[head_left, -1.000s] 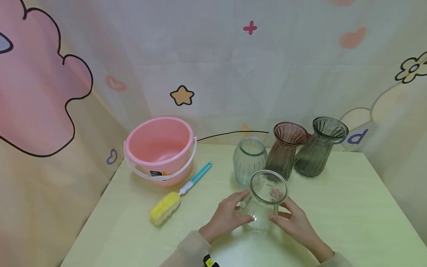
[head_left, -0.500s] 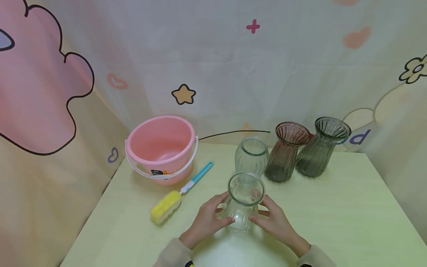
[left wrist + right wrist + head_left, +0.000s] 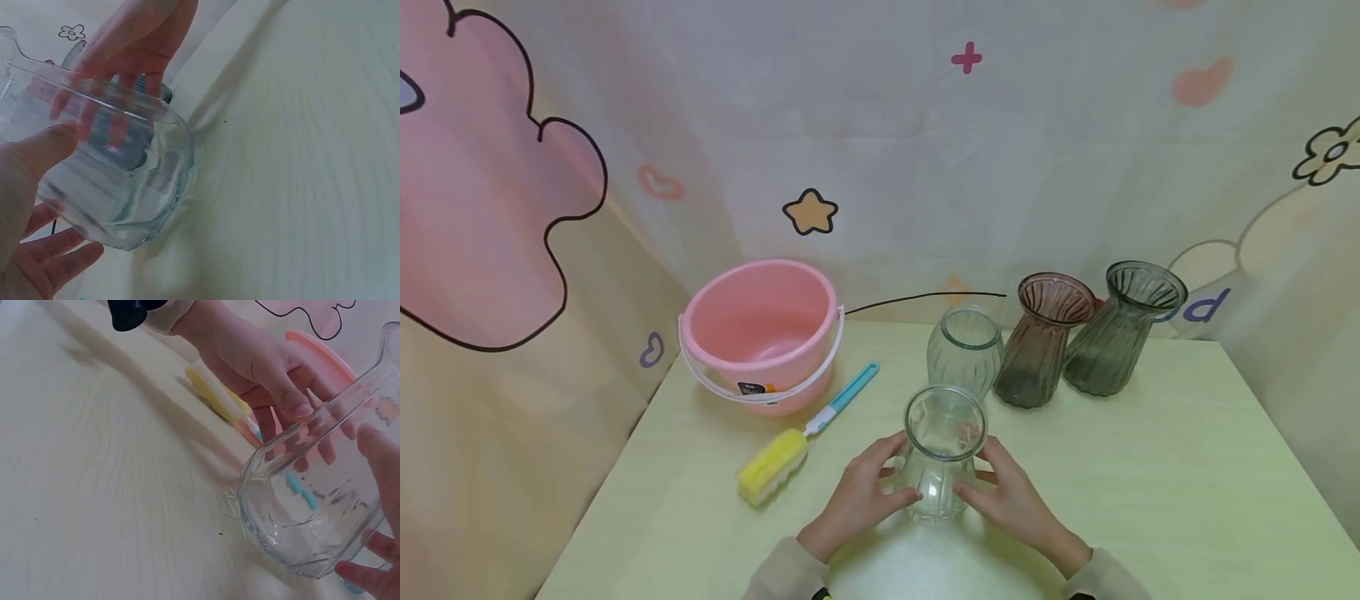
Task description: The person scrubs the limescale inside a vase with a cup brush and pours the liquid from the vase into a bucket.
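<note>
1. Reference: I take 12 o'clock as straight away from the person, with the clear glass vase (image 3: pixel 936 479) at the dial's centre.
2. Vase location: at the near-middle part of the worktop (image 3: pixel 1157 492), between the two hands. I cannot tell whether its base touches the surface.
3. Vase orientation: long axis close to vertical, flared mouth uppermost, wider body and base below. The slant in both wrist views follows those cameras.
4. Left hand (image 3: pixel 857 496): at 8 o'clock, gripping the vase body, thumb on the near side and fingers curved round the wall.
5. Right hand (image 3: pixel 1011 504): at 4 o'clock, gripping the same body in a mirrored hold.
6. Bulbous glass vase (image 3: pixel 962 362): just past 12 o'clock, upright, mouth up, its lower part seen behind the held vase's rim.
7. Brown vase (image 3: pixel 1033 358): between 1 and 2 o'clock, flared mouth up.
8. Grey vase (image 3: pixel 1105 354): at 2 o'clock, beside the brown one, mouth up.
9. Pink bucket (image 3: pixel 797 371): at 10 o'clock, opening up, white handle lowered across its near side.
10. Sponge brush (image 3: pixel 790 450): near 9 o'clock, lying flat; yellow head toward 7–8, blue grip toward 1–2.
</note>
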`<state>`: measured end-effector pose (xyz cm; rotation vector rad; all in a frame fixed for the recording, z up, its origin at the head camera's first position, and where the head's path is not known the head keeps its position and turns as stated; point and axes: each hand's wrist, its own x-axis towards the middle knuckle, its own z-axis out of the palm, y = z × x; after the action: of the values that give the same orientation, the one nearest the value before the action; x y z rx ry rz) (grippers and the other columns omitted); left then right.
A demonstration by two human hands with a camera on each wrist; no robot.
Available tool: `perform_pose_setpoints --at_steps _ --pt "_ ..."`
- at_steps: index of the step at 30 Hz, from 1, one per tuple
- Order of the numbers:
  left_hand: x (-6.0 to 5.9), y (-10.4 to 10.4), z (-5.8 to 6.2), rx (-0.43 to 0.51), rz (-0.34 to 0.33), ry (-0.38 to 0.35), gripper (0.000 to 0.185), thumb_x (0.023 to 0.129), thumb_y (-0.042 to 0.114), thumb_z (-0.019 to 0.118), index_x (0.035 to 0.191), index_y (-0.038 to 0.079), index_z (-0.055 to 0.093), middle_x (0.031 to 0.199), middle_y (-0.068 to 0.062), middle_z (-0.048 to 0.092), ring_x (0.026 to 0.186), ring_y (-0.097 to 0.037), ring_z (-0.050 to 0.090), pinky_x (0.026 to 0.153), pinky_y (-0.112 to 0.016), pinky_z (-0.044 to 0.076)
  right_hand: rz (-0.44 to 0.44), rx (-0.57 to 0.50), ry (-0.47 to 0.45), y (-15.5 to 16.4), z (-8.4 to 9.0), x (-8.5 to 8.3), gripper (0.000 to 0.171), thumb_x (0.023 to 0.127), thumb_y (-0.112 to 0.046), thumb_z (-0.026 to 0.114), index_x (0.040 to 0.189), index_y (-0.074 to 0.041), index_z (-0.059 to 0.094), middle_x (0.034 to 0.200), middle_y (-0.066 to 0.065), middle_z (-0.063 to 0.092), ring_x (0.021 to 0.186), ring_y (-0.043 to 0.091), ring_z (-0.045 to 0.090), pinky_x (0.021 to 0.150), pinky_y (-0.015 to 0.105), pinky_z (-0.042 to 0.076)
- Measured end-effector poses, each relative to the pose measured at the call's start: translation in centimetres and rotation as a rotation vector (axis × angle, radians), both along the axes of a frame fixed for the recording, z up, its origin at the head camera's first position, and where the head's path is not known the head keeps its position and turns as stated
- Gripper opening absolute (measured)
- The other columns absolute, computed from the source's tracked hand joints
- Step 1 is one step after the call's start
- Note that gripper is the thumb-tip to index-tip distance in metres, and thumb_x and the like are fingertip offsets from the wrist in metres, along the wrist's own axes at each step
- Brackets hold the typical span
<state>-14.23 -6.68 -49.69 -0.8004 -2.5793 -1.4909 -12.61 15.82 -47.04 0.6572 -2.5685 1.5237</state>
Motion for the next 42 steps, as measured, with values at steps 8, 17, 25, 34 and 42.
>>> perform_pose_setpoints --at_steps 8,17,25,34,42 --pt "-1.7 -1.9 1.1 -0.24 0.004 0.088 0.067 0.073 0.016 0.075 0.133 0.011 0.045 0.132 -0.004 0.05 0.121 -0.022 0.049 0.095 -0.038 0.043 0.002 0.037 0.027 0.1 -1.1 -0.2 0.075 0.073 0.0 0.073 0.137 0.0 0.032 0.133 0.02 0.041 0.119 0.039 0.043 0.084 0.046 0.049" --pt "-8.4 -2.6 2.8 -0.471 0.185 0.064 0.055 0.078 0.021 0.072 0.127 0.007 0.051 0.126 -0.013 0.053 0.115 -0.03 0.052 0.094 -0.041 0.043 0.042 -0.018 -0.003 0.6 -3.8 -1.2 0.077 0.075 -0.009 0.074 0.139 -0.009 0.031 0.138 0.011 0.036 0.123 0.031 0.04 0.092 0.043 0.045" --pt "-13.3 -2.0 2.1 -0.702 0.312 -0.001 0.051 0.077 0.025 0.072 0.117 0.0 0.054 0.107 -0.018 0.058 0.096 -0.033 0.057 0.087 -0.043 0.044 0.022 0.002 -0.026 0.2 -3.8 -1.2 0.077 0.073 -0.008 0.075 0.137 -0.009 0.033 0.136 0.012 0.039 0.122 0.031 0.043 0.091 0.041 0.046" --pt "-15.7 -0.5 0.5 -0.8 0.399 -0.14 0.045 0.076 0.025 0.07 0.11 -0.002 0.057 0.101 -0.016 0.057 0.09 -0.033 0.055 0.087 -0.045 0.041 0.025 -0.025 -0.082 0.6 -4.2 -1.2 0.075 0.073 -0.01 0.075 0.136 -0.009 0.034 0.137 0.012 0.039 0.121 0.031 0.043 0.092 0.041 0.046" --pt "-16.6 0.4 0.4 -0.819 0.458 -0.148 0.041 0.083 0.028 0.065 0.112 0.0 0.057 0.103 -0.016 0.056 0.091 -0.032 0.057 0.082 -0.043 0.046 0.01 -0.035 -0.091 0.7 -4.2 -1.1 0.076 0.074 -0.009 0.075 0.137 -0.012 0.033 0.138 0.012 0.038 0.122 0.033 0.042 0.093 0.043 0.045"
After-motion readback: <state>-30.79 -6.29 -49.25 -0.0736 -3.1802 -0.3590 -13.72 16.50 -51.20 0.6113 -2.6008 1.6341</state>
